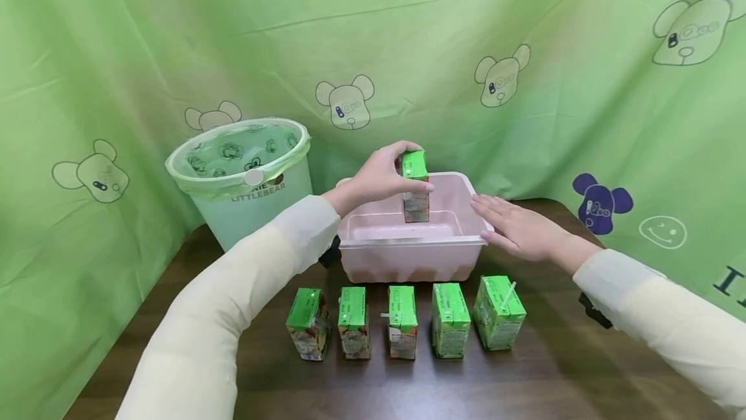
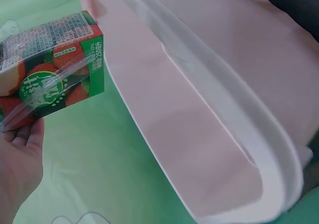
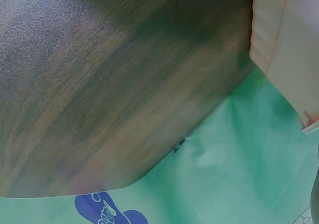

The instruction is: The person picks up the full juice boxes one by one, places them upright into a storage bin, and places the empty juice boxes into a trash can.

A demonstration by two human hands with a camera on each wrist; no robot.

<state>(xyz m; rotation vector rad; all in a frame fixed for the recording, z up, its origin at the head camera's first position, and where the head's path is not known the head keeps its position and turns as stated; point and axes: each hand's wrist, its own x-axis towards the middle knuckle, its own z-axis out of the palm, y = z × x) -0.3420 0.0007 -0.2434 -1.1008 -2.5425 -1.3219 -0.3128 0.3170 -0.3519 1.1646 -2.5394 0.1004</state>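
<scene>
My left hand [image 1: 381,174] grips a juice box [image 1: 416,206] from above, thumb on the near side, over the pink plastic basin [image 1: 408,261]. In the left wrist view the juice box [image 2: 55,67] shows strawberry pictures, a green end and a straw in clear wrap along its side. My right hand [image 1: 520,229] has its fingers straight, with fingertips at the basin's right rim. In the right wrist view only a bit of that hand shows beside the basin [image 3: 286,45].
Several juice boxes [image 1: 402,342] stand upright in a row on the dark wooden table [image 1: 373,394], in front of the basin. The rightmost juice box [image 1: 500,329] has a straw sticking up. A lined green bin [image 1: 256,203] stands behind left, before a green printed curtain [image 1: 408,32].
</scene>
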